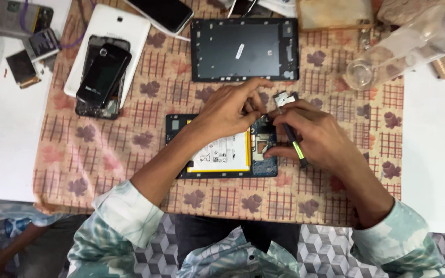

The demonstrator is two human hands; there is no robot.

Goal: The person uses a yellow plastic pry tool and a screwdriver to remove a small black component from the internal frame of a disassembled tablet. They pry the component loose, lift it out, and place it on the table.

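A white worktop [6, 154] carries a peach leaf-patterned cloth [104, 154]. On it lies an opened tablet [222, 154] (battery showing). The left hand [227, 110] pinches a small part above it; the right hand [318, 136] grips a slim tool [295, 146]. A dark back cover [243, 49] lies beyond.

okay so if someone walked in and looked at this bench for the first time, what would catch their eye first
Probably the opened tablet at the centre of the patterned cloth, its white, yellow-edged battery exposed. Both hands meet over its right end: the left hand pinches a small part, and the right hand holds a dark tool with a green band. Behind them lies a dark tablet back cover.
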